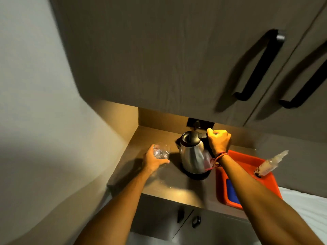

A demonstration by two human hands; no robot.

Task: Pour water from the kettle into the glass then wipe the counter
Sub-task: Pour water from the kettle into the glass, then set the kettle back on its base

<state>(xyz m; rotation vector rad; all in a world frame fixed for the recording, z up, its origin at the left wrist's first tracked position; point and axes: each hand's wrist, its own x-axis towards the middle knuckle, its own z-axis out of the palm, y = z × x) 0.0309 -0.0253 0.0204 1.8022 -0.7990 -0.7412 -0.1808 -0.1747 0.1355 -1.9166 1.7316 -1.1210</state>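
the steel kettle [192, 154] stands upright on its dark base [196, 175] near the middle of the brown counter [168, 188], below the grey wall cabinets [177, 59] and in front of a dark wall socket [200, 123]. the right hand [219, 141] is closed around the kettle's black handle [203, 135] at the far right side of the pot — its grip is tight on the handle, with a red thread bracelet [218, 159] on the wrist. to the left of the kettle, the left hand [153, 160] wraps the clear glass [161, 151] from the near side, fingers curled about its bowl; the glass is tilted and appears lifted a little off the counter, though blur makes that hard to tell, and whether it holds water cannot be told. kettle and glass are near each other but apart. to the right of the kettle an orange tray [247, 161] sits on the counter, touching or just beside the base, with a blue cloth [232, 191] lying in its near part and a clear plastic bottle [270, 162] lying on its side across its far right rim. below the counter edge — two dark cabinet handles [188, 217] show.
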